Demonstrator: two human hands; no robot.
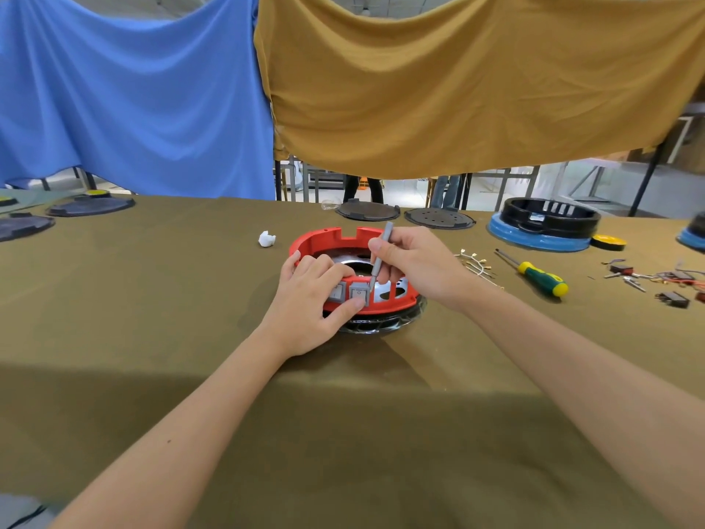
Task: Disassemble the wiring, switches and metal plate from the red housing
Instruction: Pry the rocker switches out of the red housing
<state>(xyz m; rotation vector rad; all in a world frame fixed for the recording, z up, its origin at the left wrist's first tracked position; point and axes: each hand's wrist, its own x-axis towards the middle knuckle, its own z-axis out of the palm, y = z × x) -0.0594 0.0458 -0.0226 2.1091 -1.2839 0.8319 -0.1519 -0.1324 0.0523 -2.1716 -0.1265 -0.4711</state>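
Now lever gently: right hand (416, 263) gripping grey tool (380, 256) at switch (358, 293); left hand (309, 299) clamping red housing (332, 238).

Matt cloth table (152, 337), seemingly plastic red housing (324, 238)

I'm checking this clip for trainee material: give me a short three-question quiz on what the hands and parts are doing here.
1. True or false: the right hand holds the green-and-yellow screwdriver.
2. Which hand steadies the red housing at the grey switches?
3. Where does the thin grey tool point? A) at the white crumpled bit B) down beside a switch C) at the blue-based black unit

Key:
1. False; the screwdriver lies on the table, and the right hand holds the grey tool.
2. The left hand.
3. B.
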